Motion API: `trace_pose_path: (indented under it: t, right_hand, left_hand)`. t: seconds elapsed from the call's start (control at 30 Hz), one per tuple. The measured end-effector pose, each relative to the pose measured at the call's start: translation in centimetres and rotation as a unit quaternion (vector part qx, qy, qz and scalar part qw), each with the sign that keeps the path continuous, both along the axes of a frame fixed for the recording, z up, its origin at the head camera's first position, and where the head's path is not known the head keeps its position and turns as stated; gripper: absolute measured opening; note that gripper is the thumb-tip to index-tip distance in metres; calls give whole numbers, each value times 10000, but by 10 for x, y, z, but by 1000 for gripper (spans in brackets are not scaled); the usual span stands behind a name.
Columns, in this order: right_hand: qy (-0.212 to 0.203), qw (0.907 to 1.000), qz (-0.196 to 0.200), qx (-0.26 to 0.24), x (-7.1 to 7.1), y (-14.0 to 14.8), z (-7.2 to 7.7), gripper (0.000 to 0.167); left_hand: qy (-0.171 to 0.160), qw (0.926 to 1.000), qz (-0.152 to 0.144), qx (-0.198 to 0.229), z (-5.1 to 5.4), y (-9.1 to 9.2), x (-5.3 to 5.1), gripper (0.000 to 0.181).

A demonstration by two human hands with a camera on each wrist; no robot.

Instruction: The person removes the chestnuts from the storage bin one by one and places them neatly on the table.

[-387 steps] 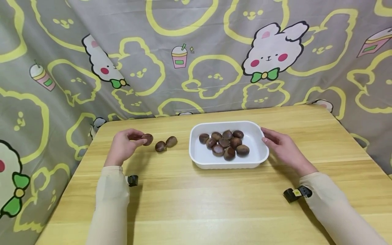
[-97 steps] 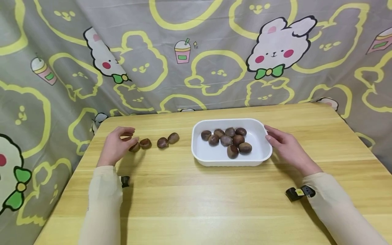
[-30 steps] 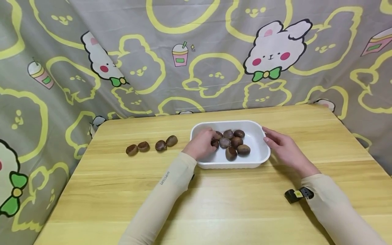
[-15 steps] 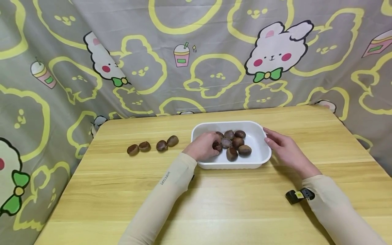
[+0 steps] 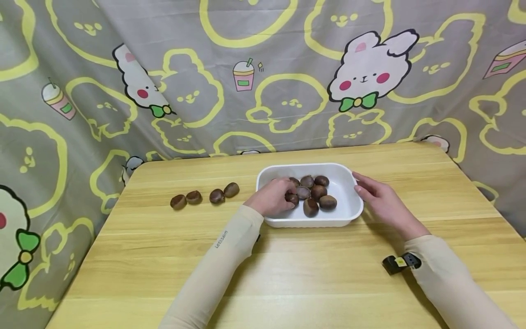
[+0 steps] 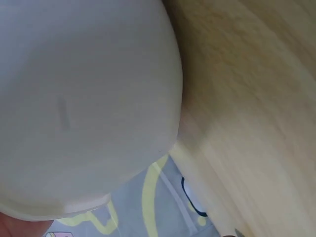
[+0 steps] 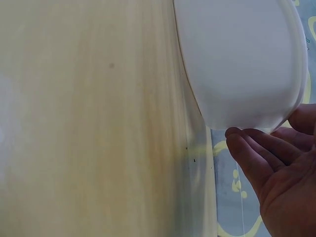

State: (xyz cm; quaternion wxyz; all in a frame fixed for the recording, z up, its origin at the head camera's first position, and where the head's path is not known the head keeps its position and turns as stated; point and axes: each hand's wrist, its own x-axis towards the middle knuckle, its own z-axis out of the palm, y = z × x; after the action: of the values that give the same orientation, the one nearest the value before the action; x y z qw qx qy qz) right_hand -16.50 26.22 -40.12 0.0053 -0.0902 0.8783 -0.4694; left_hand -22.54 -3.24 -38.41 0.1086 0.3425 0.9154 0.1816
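Note:
In the head view a white tray holds several brown chestnuts. My left hand reaches over the tray's left end, fingers and thumb curled about a chestnut that they partly hide. At the opposite end my right hand holds the tray by its outer wall and rim. The right wrist view shows the fingers of that right hand against the white tray. From the left wrist the tray's side wall fills much of the picture, and only a bit of skin shows low on the left.
A row of chestnuts lies on the wooden table left of the tray: a left pair and a right pair, with a small gap between the pairs. A grey patterned curtain hangs behind the table.
Since the earliest frames my left hand has laid chestnuts at the row's left end, then moved right into the tray. In the last half second little differs; my right hand stays at the tray.

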Motion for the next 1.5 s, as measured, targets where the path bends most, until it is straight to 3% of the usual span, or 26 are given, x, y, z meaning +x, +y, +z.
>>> trace_pose_path:
  t: [0.17, 0.4, 0.63, 0.93, 1.23, 1.5]
  right_hand:
    - [-10, 10000, -61, 74, -1, 0, -1, 52]
    - [-24, 10000, -36, 81, -1, 1, -1, 53]
    - [-48, 9999, -83, 105, 0, 2, -1, 53]
    - [-117, 9998, -95, 89, 0, 3, -1, 54]
    - [-111, 9999, -85, 60, -1, 2, -1, 53]
    - [-117, 9999, -67, 68, -1, 2, -2, 54]
  left_hand:
    - [-133, 9997, 54, 211, 0, -2, 0, 25]
    - [-204, 9960, 96, 869, 5, -7, 1, 26]
    - [-40, 9877, 100, 1560, 22, -20, 4, 27]
    - [-148, 9772, 219, 2105, 38, -46, 17, 22]
    - [-134, 9721, 478, 2293, 35, -81, 25, 24]
    - [-69, 9720, 1086, 2084, 33, -114, 31, 24]
